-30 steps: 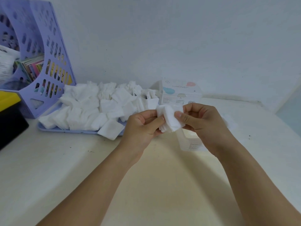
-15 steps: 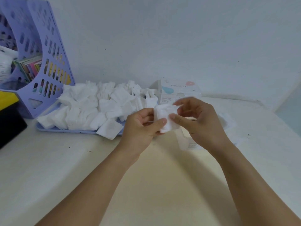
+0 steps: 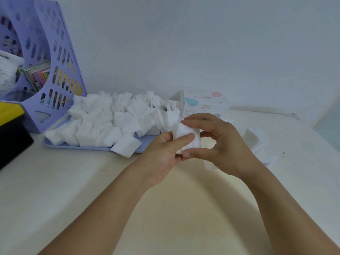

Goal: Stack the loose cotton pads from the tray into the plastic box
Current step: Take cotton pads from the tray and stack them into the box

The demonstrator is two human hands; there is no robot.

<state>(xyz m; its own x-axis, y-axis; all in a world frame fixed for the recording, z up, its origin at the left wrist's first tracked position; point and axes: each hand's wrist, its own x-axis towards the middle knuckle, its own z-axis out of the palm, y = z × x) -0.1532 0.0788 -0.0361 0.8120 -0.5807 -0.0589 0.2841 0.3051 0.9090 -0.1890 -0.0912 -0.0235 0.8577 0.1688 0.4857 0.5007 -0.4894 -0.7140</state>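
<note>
I hold a small stack of cotton pads above the table, my left hand gripping it from below and my right hand pinching its far and near edges. The clear plastic box lies just right of the stack, partly behind my right hand, nearer to it. The lavender tray of loose pads sits left; a carton stands behind.

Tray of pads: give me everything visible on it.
The tray is flat, shallow, pale lavender plastic, lying level on the white table beside the purple file rack. Loose white cotton pads heap over almost all of it; only its near rim shows. One pad overhangs that rim. Neither hand touches it.
</note>
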